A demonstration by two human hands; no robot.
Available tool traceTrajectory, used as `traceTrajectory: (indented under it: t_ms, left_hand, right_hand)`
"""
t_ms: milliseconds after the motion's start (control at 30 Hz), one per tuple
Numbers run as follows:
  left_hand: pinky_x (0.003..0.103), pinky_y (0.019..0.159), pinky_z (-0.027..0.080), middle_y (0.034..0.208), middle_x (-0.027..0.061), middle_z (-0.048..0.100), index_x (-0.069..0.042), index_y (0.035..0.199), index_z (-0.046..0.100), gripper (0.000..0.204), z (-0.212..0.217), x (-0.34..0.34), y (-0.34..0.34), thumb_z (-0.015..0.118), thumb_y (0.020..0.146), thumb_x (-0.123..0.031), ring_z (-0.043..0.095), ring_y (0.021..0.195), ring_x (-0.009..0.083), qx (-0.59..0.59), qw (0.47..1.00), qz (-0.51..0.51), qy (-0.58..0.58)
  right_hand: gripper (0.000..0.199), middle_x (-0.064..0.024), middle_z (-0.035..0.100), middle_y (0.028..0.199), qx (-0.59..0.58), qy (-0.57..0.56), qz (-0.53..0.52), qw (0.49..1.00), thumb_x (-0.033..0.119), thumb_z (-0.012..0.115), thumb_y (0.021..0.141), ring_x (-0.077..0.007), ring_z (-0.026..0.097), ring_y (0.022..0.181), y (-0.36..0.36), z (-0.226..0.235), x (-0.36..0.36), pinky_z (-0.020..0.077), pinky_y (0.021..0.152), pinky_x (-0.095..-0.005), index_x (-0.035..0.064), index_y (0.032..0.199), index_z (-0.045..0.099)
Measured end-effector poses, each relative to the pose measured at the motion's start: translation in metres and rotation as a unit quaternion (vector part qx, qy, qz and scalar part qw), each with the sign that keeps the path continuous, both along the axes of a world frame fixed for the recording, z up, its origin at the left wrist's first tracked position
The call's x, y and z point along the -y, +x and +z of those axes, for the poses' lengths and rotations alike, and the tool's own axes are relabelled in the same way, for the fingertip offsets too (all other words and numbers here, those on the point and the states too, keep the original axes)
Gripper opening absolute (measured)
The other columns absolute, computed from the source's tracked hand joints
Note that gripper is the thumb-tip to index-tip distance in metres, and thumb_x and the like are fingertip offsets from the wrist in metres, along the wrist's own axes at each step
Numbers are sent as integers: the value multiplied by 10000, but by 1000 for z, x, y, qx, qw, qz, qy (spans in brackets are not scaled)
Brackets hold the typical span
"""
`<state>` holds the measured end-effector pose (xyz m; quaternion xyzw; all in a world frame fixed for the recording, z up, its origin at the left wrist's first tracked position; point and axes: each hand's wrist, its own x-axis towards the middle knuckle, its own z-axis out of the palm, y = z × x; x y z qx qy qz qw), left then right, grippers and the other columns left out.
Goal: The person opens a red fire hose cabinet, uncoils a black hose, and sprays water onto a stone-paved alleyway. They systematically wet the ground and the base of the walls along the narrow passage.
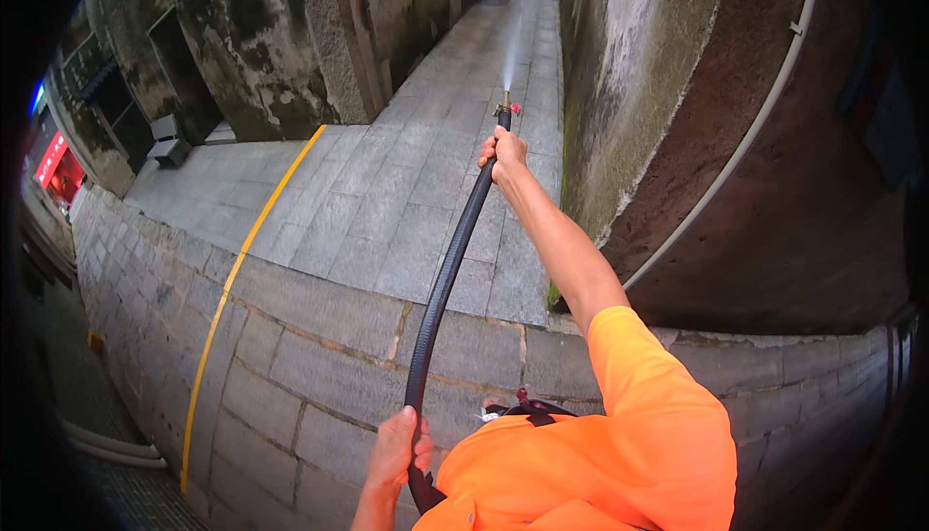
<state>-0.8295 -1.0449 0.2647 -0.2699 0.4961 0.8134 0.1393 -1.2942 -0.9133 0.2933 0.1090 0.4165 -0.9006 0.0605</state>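
A black ribbed hose (441,289) runs up from beside my waist toward the alley ahead. My right hand (505,153), arm stretched forward, is closed around it just behind the brass nozzle (503,109), which has a small red part at its side. From the nozzle tip a white spray of water (512,55) shoots away along the paving. Lower down, my left hand (397,449) wraps the hose close to my body. An orange short sleeve (658,405) covers my right upper arm.
Grey stone paving (387,202) stretches into a narrow alley between a stained left wall (261,47) and a mossy right wall (619,76). A pale pipe (740,178) follows the right wall. A yellow line (235,265) crosses the ground. A grey box-like object (169,149) stands by a doorway.
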Motion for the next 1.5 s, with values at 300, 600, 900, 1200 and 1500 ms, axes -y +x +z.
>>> traceTrajectory:
  t_ms: [300, 600, 900, 1200, 1500]
  left_hand:
    - [233, 363, 321, 527, 17, 431, -28, 795, 490, 391, 7, -23, 20, 457, 934, -392, 399, 390, 98, -38, 999, 14, -8]
    - [247, 349, 336, 510, 22, 414, -30, 806, 480, 424, 5, -39, 21, 480, 908, -442, 395, 375, 116, -51, 998, 25, -35]
    - [243, 374, 346, 533, 30, 451, -28, 784, 476, 351, 7, -53, 29, 419, 956, -329, 422, 396, 102, -39, 996, 30, -74]
    - [244, 368, 346, 529, 27, 450, -34, 779, 472, 346, -1, -54, 22, 431, 954, -329, 423, 392, 103, -47, 996, 32, -69]
    - [245, 366, 365, 531, 23, 445, -37, 800, 477, 344, -1, -50, 6, 428, 954, -340, 431, 391, 102, -49, 996, 15, -76]
  right_hand:
    - [272, -28, 400, 530, 6, -71, 14, 997, 213, 450, 909, -105, 369, 395, 19, 17, -19, 321, 360, -286, 67, 686, 394]
    - [263, -33, 415, 563, -20, -84, 36, 996, 225, 467, 911, -109, 369, 399, 17, 32, -21, 332, 373, -295, 68, 708, 407]
    - [246, -16, 425, 580, -17, -122, 66, 990, 237, 465, 919, -98, 369, 413, 22, 24, -29, 326, 383, -284, 75, 741, 412]
    - [246, -10, 427, 588, -22, -174, 70, 982, 252, 461, 924, -92, 359, 412, 15, 12, -38, 319, 381, -272, 78, 757, 412]
    - [248, 1, 426, 591, -29, -173, 69, 982, 269, 463, 926, -87, 361, 416, 4, 14, -42, 322, 385, -266, 83, 768, 415]
